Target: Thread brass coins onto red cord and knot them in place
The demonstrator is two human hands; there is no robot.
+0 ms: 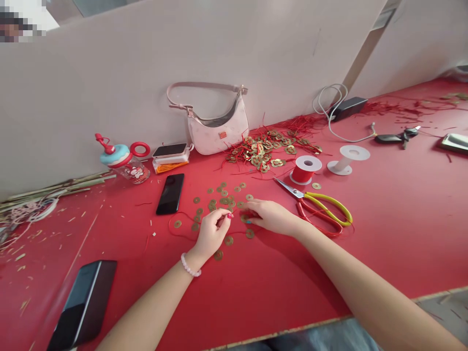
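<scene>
My left hand (214,230), a bead bracelet at its wrist, is closed in a pinch on a thin red cord (170,222). The cord loops out over the table to the left. My right hand (272,217) is low over the table, fingers and thumb apart, its fingertips at a brass-coloured coin (240,204). Another coin (244,218) lies beside its thumb. Several more round coins with holes (212,202) are scattered around both hands. One coin (218,255) lies nearer to me. Parts of the cord near the fingers are hidden.
Red-and-yellow-handled scissors (300,195) lie right of my right hand, by a red thread spool (303,173) and a white spool (345,161). Behind is a pile of corded coins (265,148) and a handbag (219,129). Phones (170,194) and a cup (127,163) are left.
</scene>
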